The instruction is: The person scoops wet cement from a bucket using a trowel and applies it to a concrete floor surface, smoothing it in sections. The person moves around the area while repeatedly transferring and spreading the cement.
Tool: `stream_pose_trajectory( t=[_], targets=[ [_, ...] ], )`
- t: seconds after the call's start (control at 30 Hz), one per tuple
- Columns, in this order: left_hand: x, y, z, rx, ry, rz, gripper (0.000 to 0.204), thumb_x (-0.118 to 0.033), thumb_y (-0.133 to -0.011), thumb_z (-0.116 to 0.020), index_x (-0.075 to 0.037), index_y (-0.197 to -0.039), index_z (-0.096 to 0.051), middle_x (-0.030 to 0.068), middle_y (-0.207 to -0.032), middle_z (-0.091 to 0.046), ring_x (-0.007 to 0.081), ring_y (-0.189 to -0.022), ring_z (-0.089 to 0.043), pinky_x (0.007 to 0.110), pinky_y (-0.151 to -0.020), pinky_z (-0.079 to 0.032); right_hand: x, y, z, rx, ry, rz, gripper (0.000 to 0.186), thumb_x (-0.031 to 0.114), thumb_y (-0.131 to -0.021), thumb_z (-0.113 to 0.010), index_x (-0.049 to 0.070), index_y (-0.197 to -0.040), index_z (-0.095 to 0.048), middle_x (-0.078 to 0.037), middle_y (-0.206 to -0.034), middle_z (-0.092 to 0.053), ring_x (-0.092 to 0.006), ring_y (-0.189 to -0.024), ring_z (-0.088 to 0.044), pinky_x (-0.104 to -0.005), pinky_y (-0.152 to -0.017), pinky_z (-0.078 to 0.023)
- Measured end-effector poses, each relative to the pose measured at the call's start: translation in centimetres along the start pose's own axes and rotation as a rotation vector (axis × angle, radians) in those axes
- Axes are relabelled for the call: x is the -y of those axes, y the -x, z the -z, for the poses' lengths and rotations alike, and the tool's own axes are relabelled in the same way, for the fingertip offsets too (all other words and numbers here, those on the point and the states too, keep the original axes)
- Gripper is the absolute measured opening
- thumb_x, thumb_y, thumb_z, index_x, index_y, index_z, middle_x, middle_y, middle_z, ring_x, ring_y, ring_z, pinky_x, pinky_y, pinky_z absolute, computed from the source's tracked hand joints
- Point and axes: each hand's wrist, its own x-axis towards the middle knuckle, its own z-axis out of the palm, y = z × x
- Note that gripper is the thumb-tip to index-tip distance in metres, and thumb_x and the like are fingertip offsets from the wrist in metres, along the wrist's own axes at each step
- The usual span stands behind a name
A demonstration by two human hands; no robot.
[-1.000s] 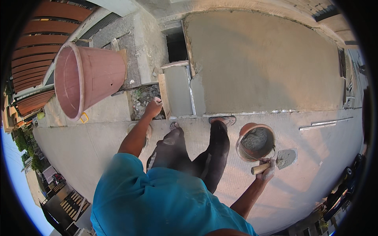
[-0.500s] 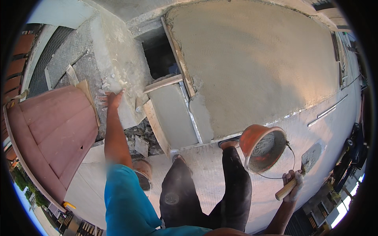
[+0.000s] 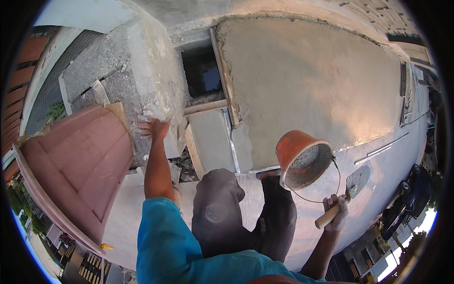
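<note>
My left hand rests with spread fingers on the rough, dusty concrete ledge, beside a large pink plastic tub. My right hand is wrapped round the wooden handle of a trowel, whose mortar-coated blade points away from me, and also holds the wire handle of an orange bucket. The bucket hangs tilted, with grey mortar inside, over the edge of a broad, smooth slab of wet-looking concrete. My bent knees are below, between both hands.
A dark rectangular opening lies between ledge and slab, bordered by a wooden board. Below it is a small framed concrete patch, with rubble beside it. Metal strips lie at right; a dark vehicle stands at the far right.
My left hand has moved forward from beside the rubble onto the ledge. My right hand has lifted the bucket along with the trowel, and my legs have bent further.
</note>
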Motion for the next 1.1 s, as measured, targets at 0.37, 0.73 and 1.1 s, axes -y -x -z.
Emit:
stream_pose_trajectory(
  t=[0.37,0.73,1.1],
  targets=[
    [0.6,0.2,1.5,0.249,0.085,-0.147,0.094,-0.056,-0.079,-0.071,0.018,-0.131,-0.046,0.0368,-0.138,-0.046,0.0492,-0.129,-0.045,0.062,-0.103,-0.036,3.4,1.2,-3.3,0.034,-0.020,0.204,0.020,0.018,-0.095,-0.060,0.015,-0.111,-0.049,-0.009,-0.097,-0.063,-0.0182,-0.086,-0.062,-0.0432,-0.093,-0.051],
    [0.5,-3.3,-0.8,0.181,0.081,0.027,0.128,-0.056,-0.075,-0.077,0.009,-0.151,0.003,0.0437,-0.150,0.016,0.0649,-0.139,0.003,0.074,-0.108,0.001,-1.4,-3.0,-8.7,0.037,-0.174,0.198,0.015,0.010,-0.093,-0.060,0.007,-0.104,-0.050,-0.010,-0.086,-0.063,-0.0211,-0.078,-0.065,-0.0435,-0.085,-0.056],
    [0.8,-3.9,-2.9,0.133,-0.005,0.075,0.119,-0.065,-0.071,-0.072,0.007,-0.149,-0.019,0.0350,-0.151,0.014,0.0641,-0.135,-0.003,0.072,-0.107,-0.011,-3.3,-10.5,-13.6,-0.148,-0.220,-0.064,0.017,0.008,-0.087,-0.059,-0.002,-0.099,-0.054,-0.013,-0.076,-0.062,-0.0258,-0.071,-0.065,-0.0401,-0.069,-0.055]
  ],
)
